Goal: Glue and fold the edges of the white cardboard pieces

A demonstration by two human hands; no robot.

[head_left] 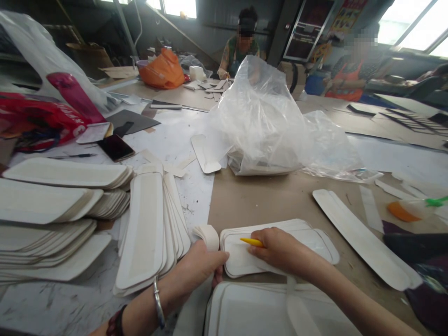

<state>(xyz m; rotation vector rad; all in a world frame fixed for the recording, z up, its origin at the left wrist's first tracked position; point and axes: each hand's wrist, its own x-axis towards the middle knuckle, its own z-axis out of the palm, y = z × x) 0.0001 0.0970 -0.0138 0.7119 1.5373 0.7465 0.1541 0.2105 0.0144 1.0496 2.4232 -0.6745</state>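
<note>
My right hand (276, 249) is closed around a yellow pointed tool (252, 242), its tip over a stack of white rounded-corner panels (238, 259). My left hand (206, 261) is closed on a curled bundle of white strips (209, 235), with its thumb at the left edge of that stack. Part of its fingers is hidden. Nearer to me lies another pile of larger white panels (252, 312), crossed by a loose pale strip (301, 312). Left of my left hand, long cream-faced panels (142, 228) lie fanned out.
More panel stacks (38, 200) fill the left side. A clear plastic bag (262, 126) stands ahead, near a phone (116, 147). On the right are two long panels (360, 238) and a bottle with orange liquid (406, 211). Two people (241, 46) work across the table.
</note>
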